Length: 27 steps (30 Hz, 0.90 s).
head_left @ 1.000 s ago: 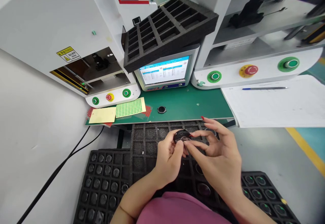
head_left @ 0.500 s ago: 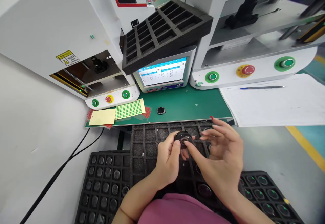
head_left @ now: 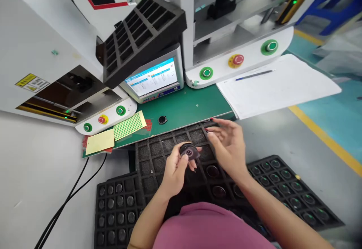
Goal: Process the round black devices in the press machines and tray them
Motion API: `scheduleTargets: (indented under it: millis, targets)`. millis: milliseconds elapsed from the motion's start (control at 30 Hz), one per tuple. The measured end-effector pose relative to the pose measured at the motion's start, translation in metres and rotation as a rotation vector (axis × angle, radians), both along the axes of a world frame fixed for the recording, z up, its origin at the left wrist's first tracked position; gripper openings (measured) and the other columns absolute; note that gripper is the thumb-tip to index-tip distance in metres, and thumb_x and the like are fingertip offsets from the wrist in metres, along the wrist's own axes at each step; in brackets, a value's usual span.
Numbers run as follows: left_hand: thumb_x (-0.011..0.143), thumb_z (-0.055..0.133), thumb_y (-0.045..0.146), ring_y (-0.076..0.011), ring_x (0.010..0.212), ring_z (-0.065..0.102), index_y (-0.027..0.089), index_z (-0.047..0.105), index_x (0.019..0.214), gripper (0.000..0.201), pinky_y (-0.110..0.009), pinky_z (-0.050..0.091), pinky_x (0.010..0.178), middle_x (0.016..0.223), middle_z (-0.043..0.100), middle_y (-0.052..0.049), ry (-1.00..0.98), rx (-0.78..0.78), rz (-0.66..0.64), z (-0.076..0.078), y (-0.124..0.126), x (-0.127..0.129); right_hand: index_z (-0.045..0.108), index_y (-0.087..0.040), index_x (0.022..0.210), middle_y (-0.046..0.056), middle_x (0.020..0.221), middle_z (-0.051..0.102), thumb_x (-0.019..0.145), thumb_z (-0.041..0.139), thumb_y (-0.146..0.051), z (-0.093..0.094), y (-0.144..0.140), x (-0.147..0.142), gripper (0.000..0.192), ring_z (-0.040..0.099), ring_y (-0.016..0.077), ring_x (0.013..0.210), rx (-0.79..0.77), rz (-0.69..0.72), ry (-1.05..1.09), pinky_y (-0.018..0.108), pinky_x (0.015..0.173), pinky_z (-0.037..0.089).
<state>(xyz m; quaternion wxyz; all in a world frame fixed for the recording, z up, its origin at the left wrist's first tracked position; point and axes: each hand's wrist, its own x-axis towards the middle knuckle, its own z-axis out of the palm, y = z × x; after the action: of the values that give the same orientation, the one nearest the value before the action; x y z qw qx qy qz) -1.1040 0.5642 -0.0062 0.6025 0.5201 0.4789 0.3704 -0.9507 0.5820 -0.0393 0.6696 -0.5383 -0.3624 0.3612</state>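
My left hand [head_left: 175, 168] grips a round black smartwatch body [head_left: 190, 152], its sensor back facing up, the thumb on its lower edge. To the right and apart from it, my right hand [head_left: 229, 145] hovers over the far right corner of the black foam tray [head_left: 158, 149]. Its fingers are curved and spread, with the fingertips close to a dark round piece in a tray slot; nothing is clearly held. Another dark watch body [head_left: 162, 119] lies on the green bench top [head_left: 195, 106].
Foam trays with round pieces stand at the lower left [head_left: 115, 203] and lower right [head_left: 291, 188]. A sheet of green dot stickers [head_left: 130, 126], a monitor [head_left: 154, 77] with a foam tray [head_left: 144, 30] above it, button-panel machines, and papers [head_left: 283, 85] with a pen [head_left: 254, 75] line the bench.
My right hand has come off the watch body and moved over the tray's far right corner. My left hand still holds the watch body. The camera view has turned right.
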Motion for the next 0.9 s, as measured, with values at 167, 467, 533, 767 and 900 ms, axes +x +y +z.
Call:
scheduleTargets:
  millis: [167,467,533,767,900]
  targets:
    - [0.086,0.056,0.034,-0.0117,0.058,0.055,0.020,0.045,0.091,0.019,-0.027,0.043,0.063,0.072,0.067,0.000,0.246,-0.129,0.102,-0.046,0.007,0.005,0.049,-0.023,0.098,0.007,0.110,0.062,0.071,0.075,-0.041,-0.024,-0.011,0.050,0.042,0.064,0.0164,0.082,-0.175,-0.229,0.056,0.034,0.079,0.051]
    - [0.077,0.048,0.048,-0.0100,0.050,0.052,0.023,0.031,0.076,0.031,-0.026,0.042,0.053,0.073,0.067,-0.006,0.050,-0.312,0.080,-0.072,0.012,0.037,0.048,-0.024,0.097,0.007,0.114,0.060,0.069,0.075,-0.046,-0.038,-0.026,0.059,0.045,0.064,0.0172,0.082,-0.298,-0.169,0.142,0.035,0.076,0.051]
    - [0.077,0.045,0.052,-0.0096,0.052,0.052,0.023,0.027,0.075,0.034,-0.026,0.044,0.055,0.081,0.069,-0.010,0.010,-0.323,0.087,-0.072,0.014,0.040,0.048,-0.024,0.097,0.006,0.114,0.060,0.069,0.075,-0.046,-0.039,-0.026,0.060,0.045,0.064,0.0164,0.082,-0.297,-0.161,0.150,0.034,0.075,0.051]
    - [0.082,0.053,0.044,-0.0121,0.060,0.060,0.020,0.040,0.084,0.028,-0.025,0.049,0.058,0.081,0.064,-0.005,0.210,-0.143,0.113,-0.082,0.013,0.037,0.048,-0.024,0.098,0.006,0.111,0.061,0.070,0.075,-0.043,-0.042,-0.031,0.065,0.043,0.063,0.0164,0.083,-0.307,-0.144,0.161,0.032,0.073,0.051]
    - [0.082,0.059,0.031,-0.0134,0.064,0.061,0.017,0.056,0.087,0.015,-0.026,0.048,0.061,0.085,0.061,-0.006,0.496,0.094,0.075,-0.091,0.006,0.032,0.049,-0.023,0.098,0.006,0.110,0.061,0.071,0.074,-0.041,-0.044,-0.032,0.063,0.041,0.063,0.0156,0.082,-0.303,-0.137,0.154,0.032,0.074,0.051]
